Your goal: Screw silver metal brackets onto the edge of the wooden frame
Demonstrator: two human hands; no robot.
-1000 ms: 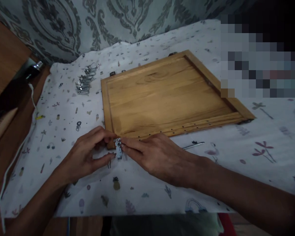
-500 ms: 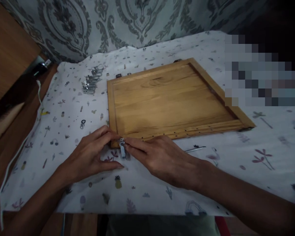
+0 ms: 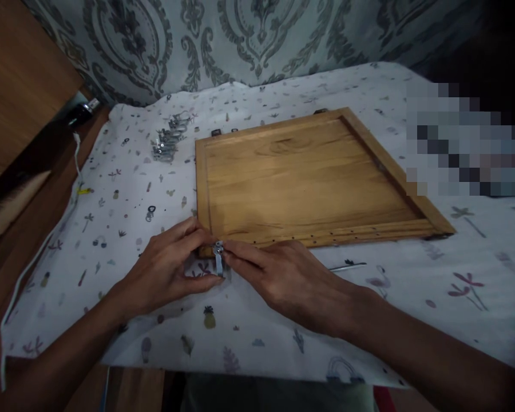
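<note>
A framed wooden panel (image 3: 309, 183) lies flat, its near left corner between my hands. At that corner's near edge is a small silvery metal clip (image 3: 218, 260), its narrow arm sticking out toward me. My left hand (image 3: 167, 266) holds the clip, the fingers at its upper end on the frame and the thumb tip at the arm's lower end. The fingertips of my right hand (image 3: 287, 274) press together against the clip's right side. Small dark holes dot the panel's near rail. How the clip sits on the wood is partly hidden by the fingers.
Several similar metal clips (image 3: 169, 137) lie in a row on the printed tablecloth (image 3: 133, 297). A thin metal rod (image 3: 347, 267) rests right of my right hand. A white cable (image 3: 38, 257) runs along the left edge. Patterned curtain (image 3: 257, 40) hangs behind.
My left thumb has moved up onto the lower end of the clip's arm. My right hand stays at the clip. The whole view has shifted slightly.
</note>
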